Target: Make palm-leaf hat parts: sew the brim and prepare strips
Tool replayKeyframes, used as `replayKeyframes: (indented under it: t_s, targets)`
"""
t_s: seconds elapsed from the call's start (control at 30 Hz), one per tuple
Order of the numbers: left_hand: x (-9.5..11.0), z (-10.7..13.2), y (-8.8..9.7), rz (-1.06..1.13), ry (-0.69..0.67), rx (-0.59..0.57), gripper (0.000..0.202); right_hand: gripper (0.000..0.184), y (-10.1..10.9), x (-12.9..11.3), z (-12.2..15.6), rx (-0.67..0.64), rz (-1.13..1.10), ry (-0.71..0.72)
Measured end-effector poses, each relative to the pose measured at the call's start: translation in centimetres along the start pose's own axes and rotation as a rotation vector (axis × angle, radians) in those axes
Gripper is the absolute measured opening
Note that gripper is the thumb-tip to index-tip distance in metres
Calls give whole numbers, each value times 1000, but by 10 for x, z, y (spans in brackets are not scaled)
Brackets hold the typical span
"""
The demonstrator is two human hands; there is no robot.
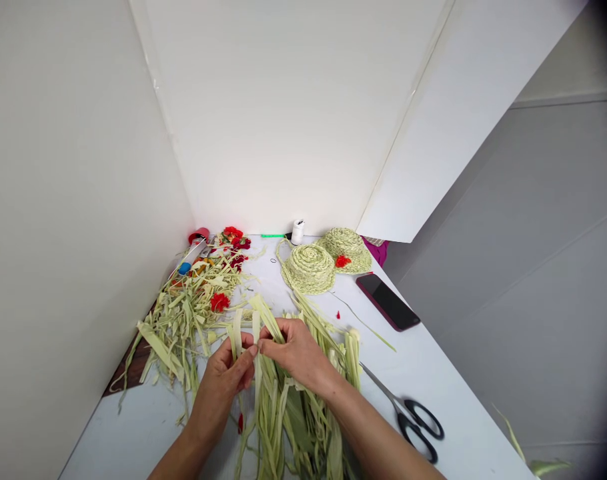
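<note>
Leaf strips (256,380) pinched between left hand (224,380) and right hand (296,353)

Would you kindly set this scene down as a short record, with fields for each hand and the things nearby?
Left hand: pinching leaf strips
Right hand: pinching the same strips
Right of hands: scissors, phone
Ahead: two braided hats, thread spool
Left of hands: leaf scraps

No readable text, labels or numbers in view.
</note>
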State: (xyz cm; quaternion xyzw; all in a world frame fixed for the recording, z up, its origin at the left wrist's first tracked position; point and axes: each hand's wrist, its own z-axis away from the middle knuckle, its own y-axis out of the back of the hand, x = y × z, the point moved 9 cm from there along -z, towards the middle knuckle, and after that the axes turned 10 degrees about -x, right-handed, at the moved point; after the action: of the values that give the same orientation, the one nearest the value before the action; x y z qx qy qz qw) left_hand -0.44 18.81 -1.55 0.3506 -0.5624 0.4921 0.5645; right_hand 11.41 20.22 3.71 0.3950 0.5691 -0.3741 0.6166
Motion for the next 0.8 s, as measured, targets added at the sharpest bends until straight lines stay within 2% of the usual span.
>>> replayKeyframes:
  t_s: [0.13,0.23,0.33,0.43,0.5,0.57,0.7,0.8]
  targets:
    - [-3,-1,6,103,12,39,20,13,1,4,-1,1,2,-26]
    - [-4,0,7,282,49,86,19,25,10,8,-1,65,53,-54]
    - [0,0,2,389,61,66,20,25,15,7,-1,105,94,-31]
    - [5,-2,-1,374,24,0,22,18,7,14,-5,26,-53,-14]
    - [1,-4,0,343,30,-18,27,20,0,19,-7,-20,-120,-3]
    - [-4,-6,3,303,50,-21,32,23,-3,23,-7,-23,-60,-5]
    - [-9,-7,5,224,79,-30,31,30,-5,19,-4,-13,152,19]
    - [-8,-6,6,195,97,-10,32,37,-9,19,-5,-80,63,2]
